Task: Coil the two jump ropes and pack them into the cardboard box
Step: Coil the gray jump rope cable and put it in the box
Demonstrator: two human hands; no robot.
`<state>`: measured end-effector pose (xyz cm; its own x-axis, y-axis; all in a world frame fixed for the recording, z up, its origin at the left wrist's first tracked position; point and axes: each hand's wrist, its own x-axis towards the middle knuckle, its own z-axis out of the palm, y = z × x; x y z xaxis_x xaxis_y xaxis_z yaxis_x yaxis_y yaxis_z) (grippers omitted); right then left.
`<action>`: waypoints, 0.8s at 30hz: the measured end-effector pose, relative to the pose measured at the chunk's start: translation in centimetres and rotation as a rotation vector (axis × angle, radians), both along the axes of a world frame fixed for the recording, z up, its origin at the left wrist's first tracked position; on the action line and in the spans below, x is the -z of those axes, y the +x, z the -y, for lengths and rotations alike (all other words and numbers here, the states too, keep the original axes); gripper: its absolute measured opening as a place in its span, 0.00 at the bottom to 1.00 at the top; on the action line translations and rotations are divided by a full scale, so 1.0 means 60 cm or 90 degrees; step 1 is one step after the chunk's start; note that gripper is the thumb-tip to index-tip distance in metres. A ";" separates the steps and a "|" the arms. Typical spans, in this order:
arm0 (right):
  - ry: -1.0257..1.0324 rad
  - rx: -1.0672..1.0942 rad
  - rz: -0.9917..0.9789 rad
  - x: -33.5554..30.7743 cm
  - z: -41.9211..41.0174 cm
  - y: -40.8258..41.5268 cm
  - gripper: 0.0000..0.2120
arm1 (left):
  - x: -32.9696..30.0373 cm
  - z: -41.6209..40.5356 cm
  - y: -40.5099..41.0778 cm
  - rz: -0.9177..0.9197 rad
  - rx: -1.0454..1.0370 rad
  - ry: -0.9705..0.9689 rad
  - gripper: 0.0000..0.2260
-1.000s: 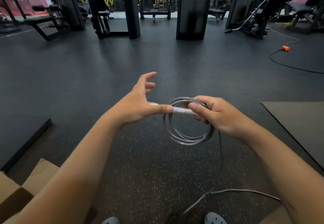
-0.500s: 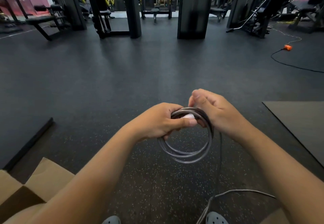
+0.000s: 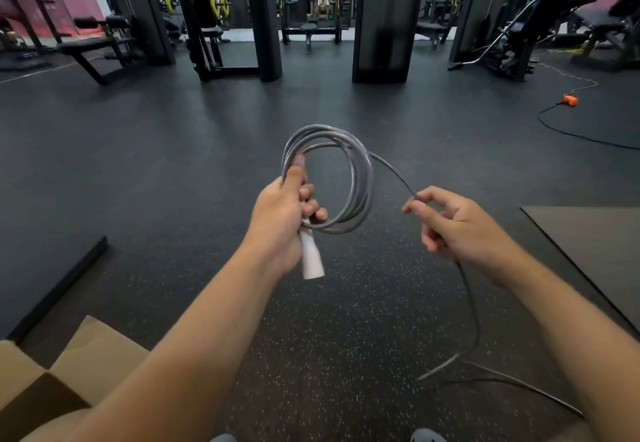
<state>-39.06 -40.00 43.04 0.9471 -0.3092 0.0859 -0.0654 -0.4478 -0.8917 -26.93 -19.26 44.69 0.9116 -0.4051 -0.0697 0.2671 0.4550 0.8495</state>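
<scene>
My left hand [image 3: 282, 220] grips a grey jump rope [image 3: 360, 178] wound into several upright loops, together with its white handle [image 3: 311, 258], which sticks out below the fist. My right hand [image 3: 453, 225] pinches the loose strand coming off the top of the coil. From that hand the rope's free tail [image 3: 474, 331] hangs down and trails across the floor to the lower right. The open cardboard box [image 3: 79, 365] sits at the bottom left, partly hidden by my left forearm. Only one rope is visible.
Speckled black rubber floor lies below. A dark mat [image 3: 595, 254] is on the right and a raised mat edge [image 3: 59, 286] on the left. Gym benches and racks [image 3: 266, 19] line the back. An orange plug with a black cable [image 3: 569, 100] lies far right.
My hands have separated: the left keeps the coil and handle, now turned upright, while the right has slid out along the rope to the right, drawing a strand off the coil.
</scene>
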 end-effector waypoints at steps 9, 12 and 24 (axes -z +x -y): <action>0.139 -0.061 0.119 0.035 -0.194 0.008 0.26 | 0.018 0.046 -0.041 -0.251 -0.143 -0.036 0.19; 0.138 -0.037 0.150 0.045 -0.203 0.016 0.22 | 0.019 0.041 -0.037 -0.256 -0.155 -0.018 0.20; 0.252 0.114 0.138 0.007 -0.134 0.037 0.05 | 0.021 0.023 -0.032 -0.132 0.070 0.055 0.04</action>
<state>-36.82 -31.99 42.62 0.8493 -0.5144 0.1189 0.0964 -0.0704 -0.9929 -28.82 -20.63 43.41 0.8249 -0.4853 -0.2900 0.4841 0.3415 0.8056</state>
